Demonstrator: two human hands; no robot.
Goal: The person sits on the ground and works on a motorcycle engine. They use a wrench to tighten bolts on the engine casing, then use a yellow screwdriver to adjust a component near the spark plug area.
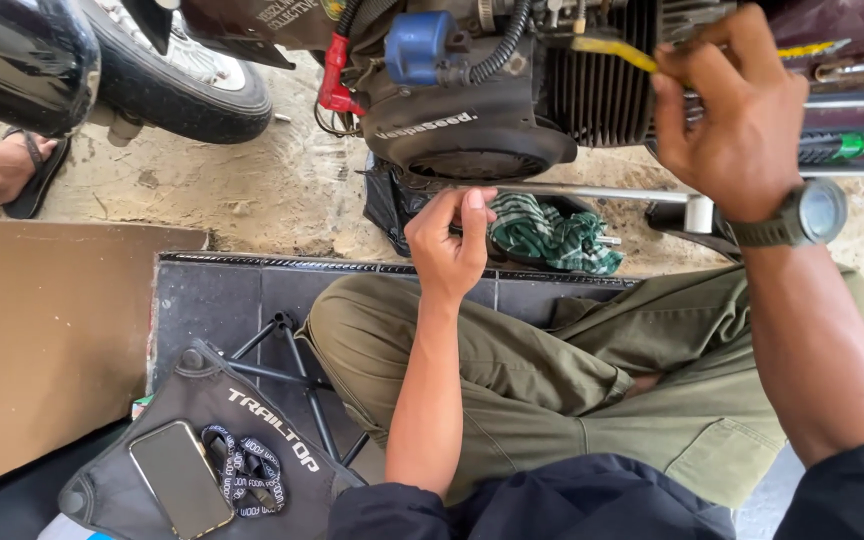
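Underfoot, a dark ribbed mat (212, 300) borders sandy concrete ground (292, 180), with a brown board (42, 340) at its left edge. Nearest, on a folding stool's black fabric seat (202, 400), lie a smartphone (180, 478) and a coiled lanyard (247, 470). The person sits in olive trousers (552, 380). The left hand (449, 240) is loosely curled, fingertips pinched together just below the black engine cover (452, 130); whether it grips anything cannot be told. A green striped rag (547, 235) lies just beside it on the ground. Farther off, the right hand (737, 115), wearing a wristwatch (802, 215), clasps a slim yellow-handled tool (607, 50) against the cylinder's dark cooling fins (597, 95). At the far left stand a scooter tyre (177, 85) and someone's sandalled foot (12, 165).
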